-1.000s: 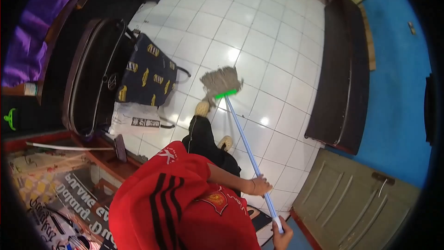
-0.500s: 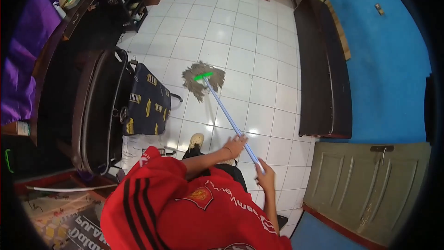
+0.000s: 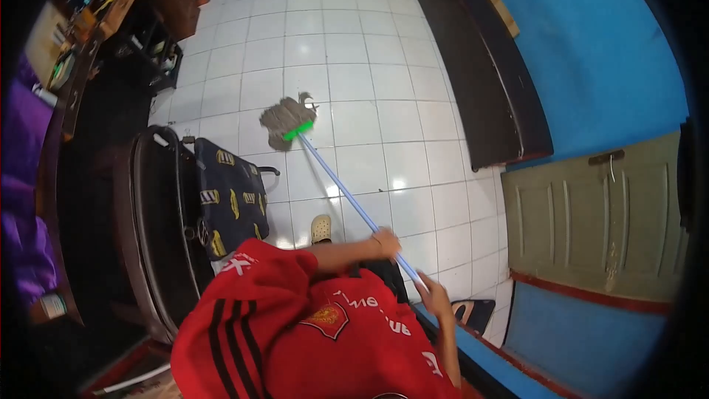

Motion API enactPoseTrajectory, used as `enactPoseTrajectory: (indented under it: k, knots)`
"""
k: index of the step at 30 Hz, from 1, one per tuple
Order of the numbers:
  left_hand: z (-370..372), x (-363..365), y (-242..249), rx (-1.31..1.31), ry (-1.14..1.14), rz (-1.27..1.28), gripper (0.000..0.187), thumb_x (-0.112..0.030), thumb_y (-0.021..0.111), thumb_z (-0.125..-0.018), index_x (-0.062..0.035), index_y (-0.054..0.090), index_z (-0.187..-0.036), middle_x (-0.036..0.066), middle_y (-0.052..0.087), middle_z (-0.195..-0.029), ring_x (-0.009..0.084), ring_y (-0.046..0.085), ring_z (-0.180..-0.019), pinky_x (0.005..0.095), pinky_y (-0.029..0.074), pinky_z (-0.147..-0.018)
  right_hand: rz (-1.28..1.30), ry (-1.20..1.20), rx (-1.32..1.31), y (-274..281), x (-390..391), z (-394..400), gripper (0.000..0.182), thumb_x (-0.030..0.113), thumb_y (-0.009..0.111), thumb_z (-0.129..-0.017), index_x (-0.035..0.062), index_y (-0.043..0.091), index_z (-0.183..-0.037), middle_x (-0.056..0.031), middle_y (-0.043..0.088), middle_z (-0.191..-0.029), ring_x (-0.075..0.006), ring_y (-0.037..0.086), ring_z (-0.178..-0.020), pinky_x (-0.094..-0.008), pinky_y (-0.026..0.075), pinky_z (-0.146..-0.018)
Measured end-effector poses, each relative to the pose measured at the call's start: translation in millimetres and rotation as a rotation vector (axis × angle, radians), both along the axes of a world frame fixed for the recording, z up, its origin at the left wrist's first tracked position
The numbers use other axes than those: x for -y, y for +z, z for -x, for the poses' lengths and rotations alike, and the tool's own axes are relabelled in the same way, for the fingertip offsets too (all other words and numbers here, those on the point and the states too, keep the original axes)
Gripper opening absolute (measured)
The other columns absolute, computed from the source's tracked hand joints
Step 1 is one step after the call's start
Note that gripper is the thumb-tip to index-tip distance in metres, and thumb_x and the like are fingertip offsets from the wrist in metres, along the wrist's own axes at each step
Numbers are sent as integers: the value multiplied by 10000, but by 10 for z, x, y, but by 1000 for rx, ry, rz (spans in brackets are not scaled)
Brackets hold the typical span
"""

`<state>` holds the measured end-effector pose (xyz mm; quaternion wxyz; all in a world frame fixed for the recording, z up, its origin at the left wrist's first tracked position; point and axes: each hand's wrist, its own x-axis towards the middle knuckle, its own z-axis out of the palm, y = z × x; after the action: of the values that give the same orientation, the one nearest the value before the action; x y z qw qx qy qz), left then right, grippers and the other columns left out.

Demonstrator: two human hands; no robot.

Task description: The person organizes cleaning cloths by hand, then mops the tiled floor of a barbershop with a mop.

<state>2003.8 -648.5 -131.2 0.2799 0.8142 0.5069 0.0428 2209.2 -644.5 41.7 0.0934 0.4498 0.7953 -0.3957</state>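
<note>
A mop lies with its grey strands [image 3: 284,118] spread on the white tiled floor, under a green head [image 3: 298,131]. Its light blue handle [image 3: 343,191] slants down to the right toward my body. My left hand [image 3: 385,243] is wrapped round the handle partway up, slightly blurred. Near the handle's upper end, my right hand [image 3: 432,295] grips it too. The forearms cross in front of a red shirt [image 3: 295,325]. A beige clog [image 3: 320,228] shows on the floor beyond my left forearm.
A folding chair [image 3: 162,229] and a dark patterned cushion [image 3: 233,196] stand at left, before a wooden desk [image 3: 88,52]. A long dark bench [image 3: 487,66] lines the blue wall [image 3: 583,52] at right. A green door [image 3: 591,214] and dark mat [image 3: 476,315] are at lower right.
The mop head has moved left on the floor, its strands now bunched to the upper left of the green part. The view has shifted, and both hands still hold the handle.
</note>
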Motion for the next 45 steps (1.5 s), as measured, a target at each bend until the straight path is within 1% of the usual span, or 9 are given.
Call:
enactPoseTrajectory:
  k: [3,7,10,16,23,29,33,41,45]
  knots:
    - [-556,94,694,684,-311,386,523,-582,595,-707,-70,660,-784,188,626,-760,345,609,-779,428,476,-682,121,-258,93,910,568,-785,358,188,588,-838,31,560,-1160,-220,616,-1008,-264,605,-979,-335,425,-869]
    - [-1171,386,858,860,-629,354,475,-510,544,-818,-39,608,-794,195,599,-711,363,578,-676,422,447,-585,350,-725,195,1918,1100,-698,357,168,598,-842,-26,557,-1140,-47,600,-657,-97,530,-531,-237,439,-504]
    - [-1310,532,590,865,-747,355,477,-510,504,-843,-46,609,-816,189,601,-711,365,576,-678,428,448,-587,119,-692,-135,1580,1480,-826,333,192,582,-852,-21,582,-1108,-83,615,-781,-139,511,-647,-314,443,-610]
    - [-620,461,227,494,-259,230,327,-337,463,-855,-63,629,-787,171,591,-714,330,589,-755,446,456,-675,366,-884,-81,568,1174,-522,326,92,615,-819,3,583,-1131,-5,564,-626,-68,518,-531,-223,417,-470]
    - [785,-59,-225,-84,628,227,540,-372,376,-907,-104,270,-1363,101,245,-1440,394,272,-1282,574,264,-991,-16,-409,-226,-1219,-101,1134,394,296,510,-849,110,539,-1195,-243,611,-870,-419,575,-849,-459,464,-745]
    - [985,-553,214,-273,350,288,593,-457,267,-922,-106,214,-1396,65,188,-1468,323,147,-1349,562,134,-1050,-78,-392,-157,-925,-446,1145,361,288,550,-834,115,583,-1149,-231,613,-938,-392,593,-879,-414,475,-779]
    - [-199,-185,-27,163,219,159,669,-448,460,-850,-23,293,-1340,165,322,-1382,314,255,-1306,514,143,-1054,107,-548,-64,-447,-168,-209,367,223,602,-835,33,576,-1148,-14,542,-646,-74,479,-540,-263,431,-496]
    - [-1530,203,782,655,-622,48,611,-255,633,-752,-191,350,-1290,110,470,-1076,287,468,-1036,461,361,-848,376,-958,85,1905,905,-1303,393,147,681,-782,-66,577,-1096,-48,588,-660,-81,521,-573,-233,431,-518]
    - [-1651,63,678,589,-738,53,397,-237,625,-740,-150,460,-1090,40,486,-1005,221,499,-989,416,384,-795,222,-1087,51,1861,1026,-1279,336,91,700,-728,-57,626,-1020,-23,562,-620,-54,478,-525,-198,370,-456]
